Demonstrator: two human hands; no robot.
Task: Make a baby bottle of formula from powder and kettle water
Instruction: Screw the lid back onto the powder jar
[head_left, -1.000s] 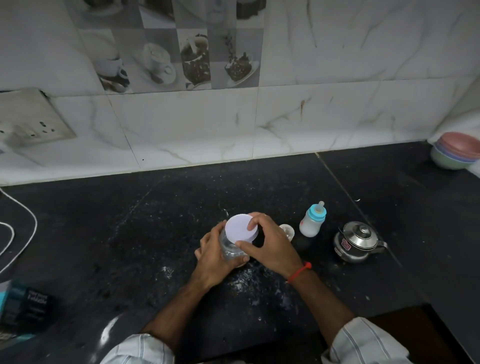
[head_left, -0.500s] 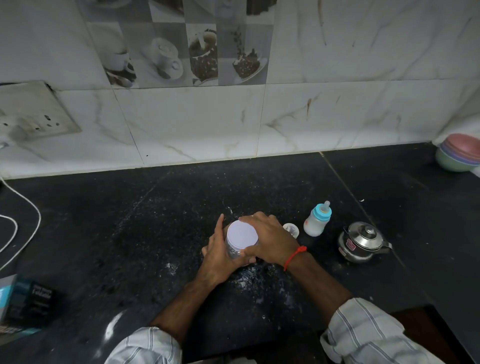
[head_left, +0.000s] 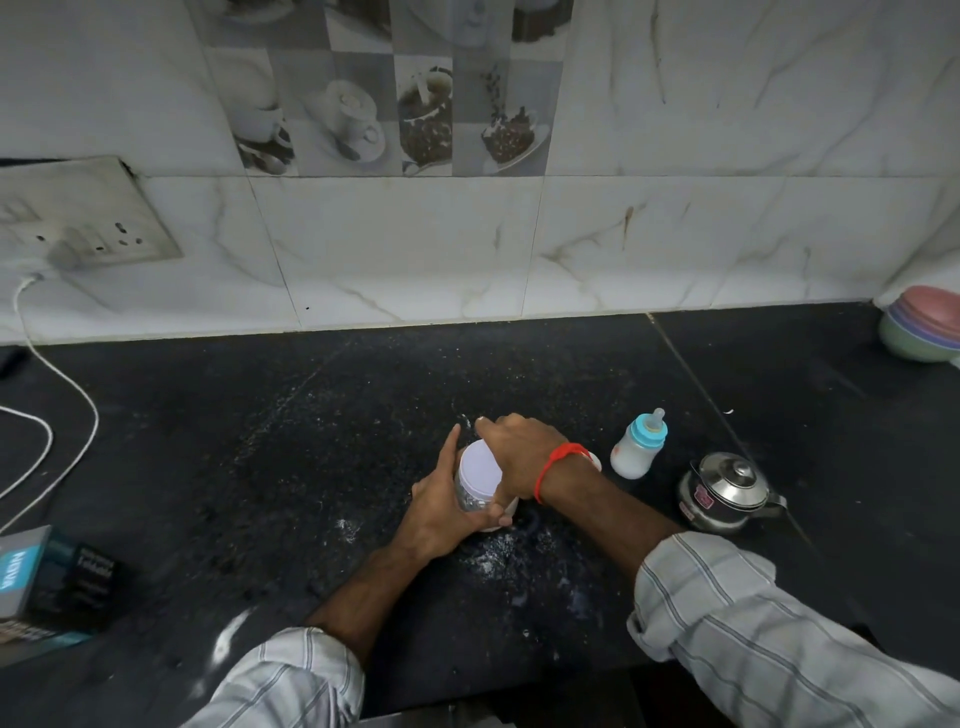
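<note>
White plastic lid (head_left: 480, 466) under the right hand (head_left: 522, 457), fingers curled around its rim; the left hand (head_left: 441, 506) clasps the jar (head_left: 470, 501) on the counter (head_left: 311, 441). Steady bracing likely prevents spills. The bottle (head_left: 638, 446) stands nearby, right.

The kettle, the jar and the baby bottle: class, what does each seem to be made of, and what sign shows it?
Kettle: polished metal, likely steel; mirror-like highlights. Jar: clear body, glass or plastic; matte white lid, probably plastic. Baby bottle: translucent plastic, blue collar, pale soft-looking teat.
</note>
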